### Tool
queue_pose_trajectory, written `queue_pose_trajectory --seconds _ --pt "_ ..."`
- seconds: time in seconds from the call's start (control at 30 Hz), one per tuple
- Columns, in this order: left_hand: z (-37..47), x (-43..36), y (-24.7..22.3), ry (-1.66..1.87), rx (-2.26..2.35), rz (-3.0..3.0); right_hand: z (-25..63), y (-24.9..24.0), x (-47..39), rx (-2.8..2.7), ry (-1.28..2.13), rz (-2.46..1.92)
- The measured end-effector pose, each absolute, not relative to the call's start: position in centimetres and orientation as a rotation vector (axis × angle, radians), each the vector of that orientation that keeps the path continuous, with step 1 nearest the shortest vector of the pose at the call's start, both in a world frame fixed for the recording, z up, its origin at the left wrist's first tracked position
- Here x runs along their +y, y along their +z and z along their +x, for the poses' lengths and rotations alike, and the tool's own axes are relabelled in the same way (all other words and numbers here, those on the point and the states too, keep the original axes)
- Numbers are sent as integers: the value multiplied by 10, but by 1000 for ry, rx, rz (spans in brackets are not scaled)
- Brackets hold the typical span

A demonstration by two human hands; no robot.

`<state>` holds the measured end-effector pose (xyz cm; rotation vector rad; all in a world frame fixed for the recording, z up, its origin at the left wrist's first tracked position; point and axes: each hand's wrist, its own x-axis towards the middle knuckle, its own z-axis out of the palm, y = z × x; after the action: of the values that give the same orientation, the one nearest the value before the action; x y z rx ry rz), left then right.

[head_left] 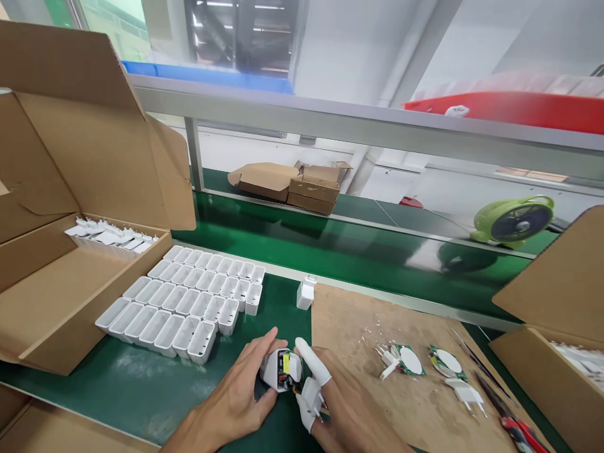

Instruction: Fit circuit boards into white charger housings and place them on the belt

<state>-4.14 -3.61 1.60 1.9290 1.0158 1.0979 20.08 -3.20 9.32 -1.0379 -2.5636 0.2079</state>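
Near the front of the bench, my left hand (245, 393) is closed around a white plastic charger housing (270, 371). A small circuit board (285, 370) with a yellow part shows at the housing's open side. My right hand (325, 393) wears white finger covers on thumb and forefinger. Between those fingers sits a white plug cap (312, 395) with metal pins, close beside the board; the exact joint between them is too small to make out. Rows of open white housings (163, 296) stand to the left. One white charger piece (306, 293) stands upright beyond my hands.
A brown board (349, 321) bears two circuit boards with plugs (408, 360) (448, 362), tweezers (476, 355) and red-handled pliers (519, 431). Cardboard boxes stand left (89, 302) and right (542, 352). Behind are a green conveyor belt (377, 248), a green fan (514, 220) and a metal shelf (330, 116).
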Motion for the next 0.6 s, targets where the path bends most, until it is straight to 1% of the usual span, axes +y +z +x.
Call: queue_pose_trajectory --seconds 0.4,0.5,0.6 --pt "-42 -36 22 1127 1031 1929 193 129 -29 -2649 -40 -945" --pt "-42 -37 23 1117 1025 1928 194 129 -27 -2701 -48 -918" --pt "-41 -36 22 1111 1012 1930 192 123 -26 -2756 57 -952"
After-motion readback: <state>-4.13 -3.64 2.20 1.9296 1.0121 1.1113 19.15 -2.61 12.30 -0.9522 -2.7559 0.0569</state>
